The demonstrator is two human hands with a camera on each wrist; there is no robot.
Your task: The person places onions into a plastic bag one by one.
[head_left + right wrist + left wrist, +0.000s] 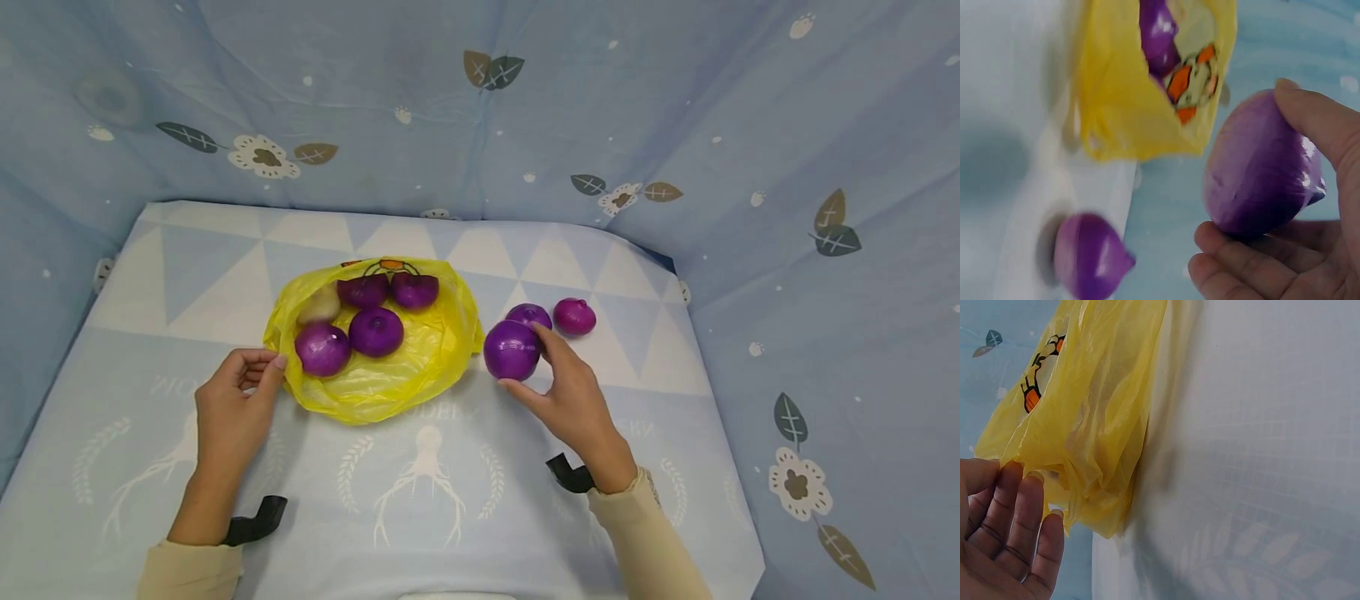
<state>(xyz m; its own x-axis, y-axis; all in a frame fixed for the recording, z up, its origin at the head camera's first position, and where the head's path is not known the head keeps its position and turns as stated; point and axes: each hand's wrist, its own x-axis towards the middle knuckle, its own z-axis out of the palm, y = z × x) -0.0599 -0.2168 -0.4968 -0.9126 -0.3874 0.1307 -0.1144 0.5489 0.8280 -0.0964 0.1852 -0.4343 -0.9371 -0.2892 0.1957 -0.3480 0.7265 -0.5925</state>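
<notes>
Both arms wear long cream sleeves (648, 533) ending just behind the bare hands, and a black curved mount (257, 518) sits under each wrist.

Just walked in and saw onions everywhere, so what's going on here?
A person's right hand grips a purple onion just right of an open yellow bag, while the left hand pinches the bag's near edge. Four purple onions and a pale one lie in the bag. Two more onions sit on the table.
</notes>
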